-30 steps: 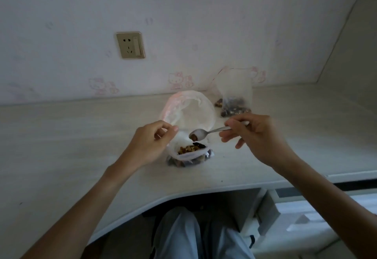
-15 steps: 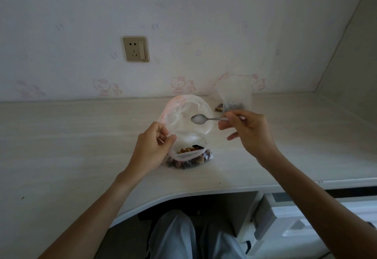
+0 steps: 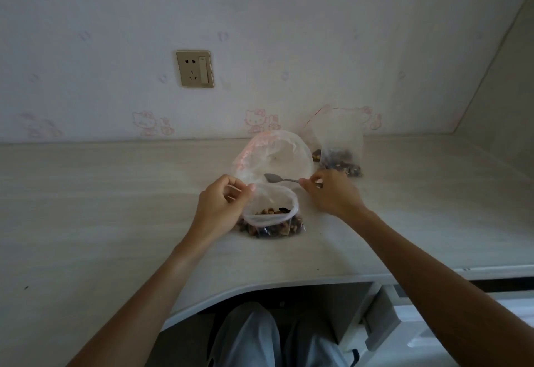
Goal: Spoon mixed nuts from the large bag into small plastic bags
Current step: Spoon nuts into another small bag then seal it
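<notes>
Our right hand (image 3: 332, 193) pinches small metal spoon (image 3: 278, 178), now emptied and swung back into large clear bag (image 3: 271, 155). Left hand (image 3: 222, 207) grips rim of small clear plastic bag (image 3: 271, 216), nuts inside. Next scoop due.

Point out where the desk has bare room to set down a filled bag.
Bare desk lies left of the left hand, and right of the filled bags toward the corner. Crowded: the middle, around the large bag, small bag and spoon.

The spoon (image 3: 278, 178), apparently empty, now hangs inside the large bag's (image 3: 274, 155) mouth. The right hand (image 3: 332, 193) has dropped from above the small bag (image 3: 271, 213).
</notes>
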Motion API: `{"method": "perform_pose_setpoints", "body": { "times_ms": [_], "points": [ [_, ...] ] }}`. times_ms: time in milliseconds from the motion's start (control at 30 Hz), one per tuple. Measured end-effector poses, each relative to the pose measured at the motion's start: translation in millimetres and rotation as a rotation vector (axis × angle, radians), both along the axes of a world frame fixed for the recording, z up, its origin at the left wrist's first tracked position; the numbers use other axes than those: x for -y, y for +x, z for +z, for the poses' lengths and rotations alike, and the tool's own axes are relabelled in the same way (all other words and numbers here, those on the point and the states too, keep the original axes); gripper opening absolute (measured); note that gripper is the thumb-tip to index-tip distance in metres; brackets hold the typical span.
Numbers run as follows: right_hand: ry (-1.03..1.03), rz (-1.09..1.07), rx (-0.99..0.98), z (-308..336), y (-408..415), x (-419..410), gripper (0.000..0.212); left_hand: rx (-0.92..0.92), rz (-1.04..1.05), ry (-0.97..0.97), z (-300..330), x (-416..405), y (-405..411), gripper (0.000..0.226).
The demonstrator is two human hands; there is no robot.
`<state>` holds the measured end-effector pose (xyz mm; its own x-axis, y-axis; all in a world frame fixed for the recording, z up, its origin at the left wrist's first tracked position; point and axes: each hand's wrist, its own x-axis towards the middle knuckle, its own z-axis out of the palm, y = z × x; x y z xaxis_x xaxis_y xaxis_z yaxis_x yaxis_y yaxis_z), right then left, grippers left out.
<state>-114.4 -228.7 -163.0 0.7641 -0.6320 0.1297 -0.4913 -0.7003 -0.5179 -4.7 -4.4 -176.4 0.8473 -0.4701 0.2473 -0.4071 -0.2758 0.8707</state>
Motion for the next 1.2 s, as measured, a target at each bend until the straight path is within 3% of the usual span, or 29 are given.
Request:
{"method": "perform_pose_setpoints", "body": {
  "times_ms": [67,133,200,333,433,567,667,733,800,867,967,1033,1067,1133,1200],
  "points": [
    [-0.225,0.006,-0.136,4,-9,1,0.059,-0.052,0.045,0.061,5,-4,-2,0.033],
    [-0.260,0.014,-0.112,9,-19,0,0.058,-0.101,0.077,0.128,10,-10,-5,0.046],
    [-0.053,0.040,-0.003,14,-28,-3,0.047,-0.179,0.059,0.168,15,-17,-8,0.054],
    [0.619,0.131,0.087,19,-43,-18,0.038,-0.533,-0.074,0.076,24,-25,-14,0.048],
    [0.846,0.183,0.039,18,-49,-27,0.043,-0.793,-0.195,-0.018,30,-26,-16,0.039],
    [1.125,0.227,0.113,13,-47,-31,0.039,-0.916,-0.335,-0.101,33,-29,-19,0.035],
    [1.229,0.286,0.149,11,-48,-32,0.032,-0.870,-0.373,-0.093,37,-27,-22,0.047],
    [1.209,0.287,0.192,11,-47,-34,0.032,-0.813,-0.353,-0.091,38,-25,-24,0.040],
    [1.100,0.245,0.262,13,-45,-39,0.021,-0.739,-0.291,-0.087,38,-22,-25,0.022],
    [0.862,0.202,0.339,18,-43,-47,0.006,-0.615,-0.171,-0.091,37,-17,-25,0.009],
    [0.303,0.149,0.353,21,-40,-58,0.016,-0.126,0.030,0.040,32,-15,-22,0.010],
    [0.229,0.115,0.315,24,-38,-60,0.015,0.236,0.061,0.283,29,-15,-21,0.013],
    [0.316,0.099,0.288,25,-38,-61,0.013,0.287,0.052,0.369,29,-15,-23,0.013],
    [0.601,0.074,0.232,28,-41,-60,0.006,0.126,0.006,0.354,31,-14,-23,0.010],
    [0.874,0.080,0.219,28,-46,-56,0.020,-0.241,-0.083,0.156,38,-13,-23,0.011]
  ]
}}
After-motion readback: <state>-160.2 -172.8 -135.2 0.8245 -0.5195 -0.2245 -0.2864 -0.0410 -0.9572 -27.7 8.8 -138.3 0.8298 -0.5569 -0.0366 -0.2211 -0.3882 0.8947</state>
